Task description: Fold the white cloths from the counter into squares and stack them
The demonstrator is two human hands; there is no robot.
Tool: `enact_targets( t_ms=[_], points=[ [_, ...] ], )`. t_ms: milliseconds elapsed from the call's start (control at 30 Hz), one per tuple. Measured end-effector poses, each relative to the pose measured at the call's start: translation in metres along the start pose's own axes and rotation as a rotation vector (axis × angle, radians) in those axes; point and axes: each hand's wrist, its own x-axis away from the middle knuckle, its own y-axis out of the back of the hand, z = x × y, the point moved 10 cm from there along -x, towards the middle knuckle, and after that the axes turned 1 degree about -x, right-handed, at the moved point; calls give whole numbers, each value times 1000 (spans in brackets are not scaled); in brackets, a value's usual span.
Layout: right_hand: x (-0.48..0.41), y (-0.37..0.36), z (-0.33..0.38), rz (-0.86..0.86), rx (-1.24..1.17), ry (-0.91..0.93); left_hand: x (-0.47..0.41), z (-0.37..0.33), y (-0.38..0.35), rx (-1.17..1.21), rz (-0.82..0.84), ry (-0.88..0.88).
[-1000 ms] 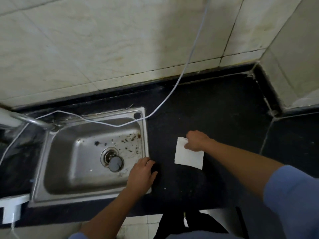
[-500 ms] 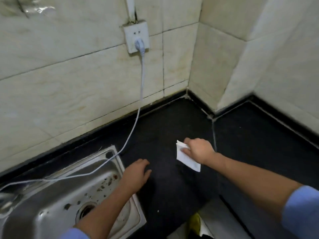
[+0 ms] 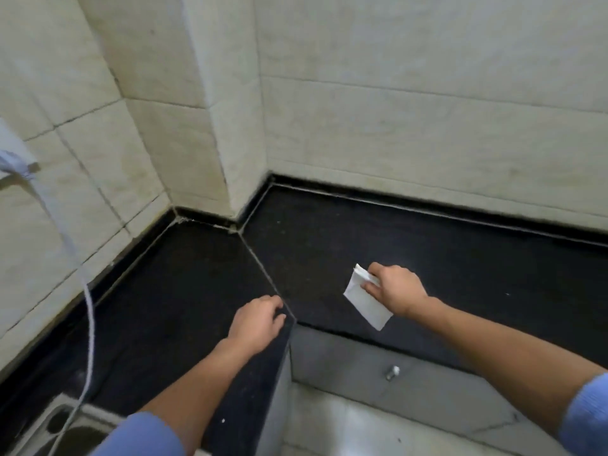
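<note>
Fingers point(image 3: 274, 304) of the left hand point(image 3: 255, 324) are kept loosely spread, holding nothing, at the inner front corner of the dark bench point(image 3: 184, 291). To the right, a folded white cloth point(image 3: 362, 302) is pinched by the right hand point(image 3: 396, 291). Its long axis is slanted from far-left to near-right, with the near corner at the bench's front edge. Bare bench is seen beyond it, backed by pale tiled walls point(image 3: 394, 110).
</note>
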Motion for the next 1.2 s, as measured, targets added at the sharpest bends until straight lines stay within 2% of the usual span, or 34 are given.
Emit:
enact_targets(
  t_ms=[200, 367, 500, 633, 900, 1100, 1200],
  points=[
    [131, 25, -179, -87, 2, -330, -34, -179, -55, -68, 84, -295],
    [281, 34, -317, -125, 20, -578, -21, -358, -126, -89, 178, -510],
    [392, 33, -402, -141, 16, -728, 13, -495, -178, -55, 254, -659],
    [480, 31, -470, -162, -14, -881, 48, -601, -215, -85, 328, -833],
    [577, 21, -599, -207, -100, -1102, 37, -774, -283, -109, 367, -1064],
    [616, 53, -711, -241, -99, -1234, 14, -924, -324, -73, 383, -1231],
    [635, 78, -758, -310, -114, -1277, 8, -995, -326, -41, 382, -1324]
  ],
)
